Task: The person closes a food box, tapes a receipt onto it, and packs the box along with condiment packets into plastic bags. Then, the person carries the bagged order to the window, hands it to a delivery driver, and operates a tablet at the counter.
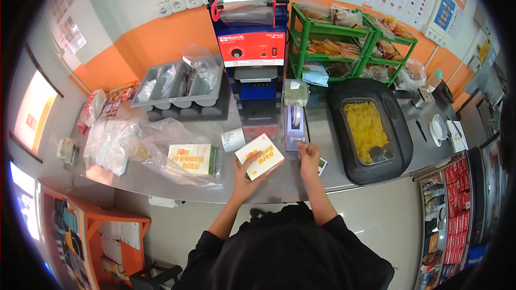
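My left hand grips a white cardboard food box with orange and yellow lettering, tilted over the steel counter. A purple tape dispenser stands to the right of the box, its roll upright. At the dispenser's front end, the fingers of my right hand are pinched together; whatever lies between them is too small to make out. A printed paper slip is just left of the held box. Farther left, a second box with the same lettering lies partly under a clear plastic bag.
A cup sealer rises at the back. Left of it sits a grey divided tray; green racks stand on its right. A dark container with yellow food occupies the right side. The counter's front edge is close to my body.
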`<action>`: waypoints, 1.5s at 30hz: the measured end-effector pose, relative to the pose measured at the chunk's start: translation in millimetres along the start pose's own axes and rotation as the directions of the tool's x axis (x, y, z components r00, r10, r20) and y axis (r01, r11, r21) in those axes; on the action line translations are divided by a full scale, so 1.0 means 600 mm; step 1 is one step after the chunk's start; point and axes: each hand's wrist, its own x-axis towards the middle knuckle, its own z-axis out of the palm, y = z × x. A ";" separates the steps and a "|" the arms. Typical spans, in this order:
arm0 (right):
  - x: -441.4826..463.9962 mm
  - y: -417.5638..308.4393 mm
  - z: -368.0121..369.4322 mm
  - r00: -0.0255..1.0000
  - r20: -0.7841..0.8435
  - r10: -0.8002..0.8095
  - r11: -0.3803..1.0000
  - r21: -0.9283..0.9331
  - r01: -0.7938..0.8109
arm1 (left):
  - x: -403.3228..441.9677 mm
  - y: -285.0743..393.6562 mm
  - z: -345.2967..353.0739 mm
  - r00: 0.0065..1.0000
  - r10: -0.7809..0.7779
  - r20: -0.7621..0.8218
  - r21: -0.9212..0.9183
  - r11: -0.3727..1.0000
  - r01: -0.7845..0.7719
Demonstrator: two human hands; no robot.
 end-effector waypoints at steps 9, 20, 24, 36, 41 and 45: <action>-0.027 0.019 0.010 0.985 -0.035 -0.166 0.829 -0.545 0.121 | 0.064 0.113 -0.057 0.951 -0.307 0.038 -0.495 0.821 0.285; -0.122 -0.181 0.131 0.956 0.287 -0.064 0.998 0.018 0.062 | 0.077 0.140 -0.082 0.970 -0.234 -0.073 -0.409 0.894 0.184; -0.123 -0.157 0.129 0.934 0.339 -0.116 0.989 -0.048 0.140 | 0.069 0.144 -0.099 0.978 -0.181 -0.107 -0.391 0.912 0.126; -0.017 -0.043 0.152 0.783 0.547 -0.298 0.861 -0.201 0.468 | -0.067 0.043 -0.194 0.926 -0.122 0.358 -0.070 0.985 0.157; 0.052 0.038 0.281 0.842 0.539 -0.012 0.919 -0.326 0.222 | -0.100 -0.029 -0.105 0.941 -0.225 0.252 -0.213 0.936 0.281; 0.056 -0.014 0.306 0.845 0.530 0.073 0.997 -0.058 -0.049 | -0.069 -0.046 -0.059 0.949 -0.218 0.229 0.488 0.869 0.082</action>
